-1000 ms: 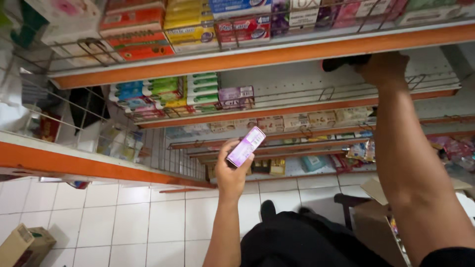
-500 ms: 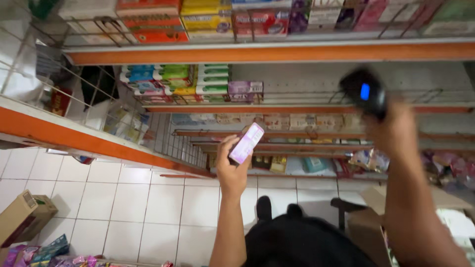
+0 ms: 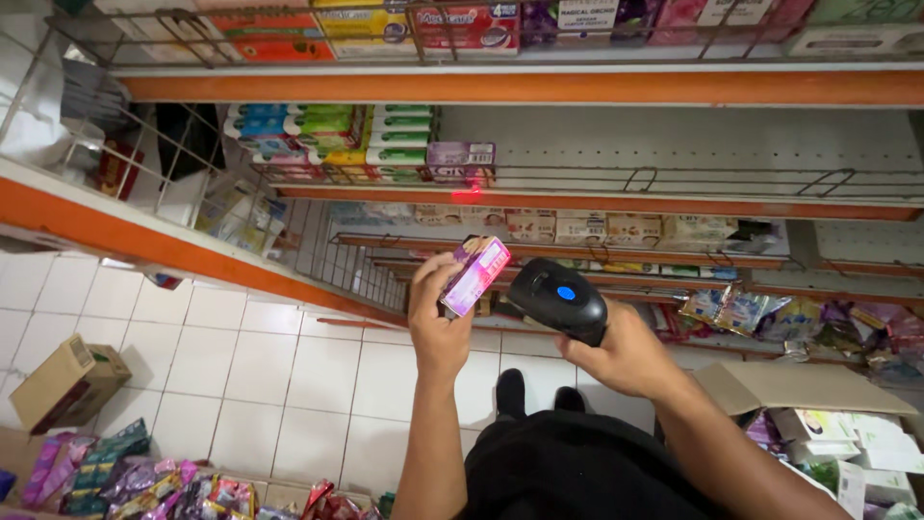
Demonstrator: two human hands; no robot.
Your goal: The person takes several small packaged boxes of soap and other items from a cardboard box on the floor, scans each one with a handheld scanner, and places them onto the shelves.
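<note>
Head view: looking down at two hands by orange shelves.
Left hand (image 3: pixel 441 323): fingers closed around a small pink and purple box (image 3: pixel 474 275), held up.
Right hand (image 3: pixel 626 354): wrapped around a black scanner (image 3: pixel 558 297) just beside the box.
Shelf: purple box (image 3: pixel 460 157), maybe with a red light spot under it.
Floor: brown carton (image 3: pixel 67 381) on white tiles.

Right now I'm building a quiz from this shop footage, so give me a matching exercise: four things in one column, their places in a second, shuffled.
Things:
1. small pink and purple box
2. black handheld scanner with a blue button
3. brown cardboard box
4. red light spot

Places:
A. on the white tiled floor, far left
B. in the left hand
C. on the orange shelf edge under a purple box
D. in the right hand

Pairs: 1-B, 2-D, 3-A, 4-C
</note>
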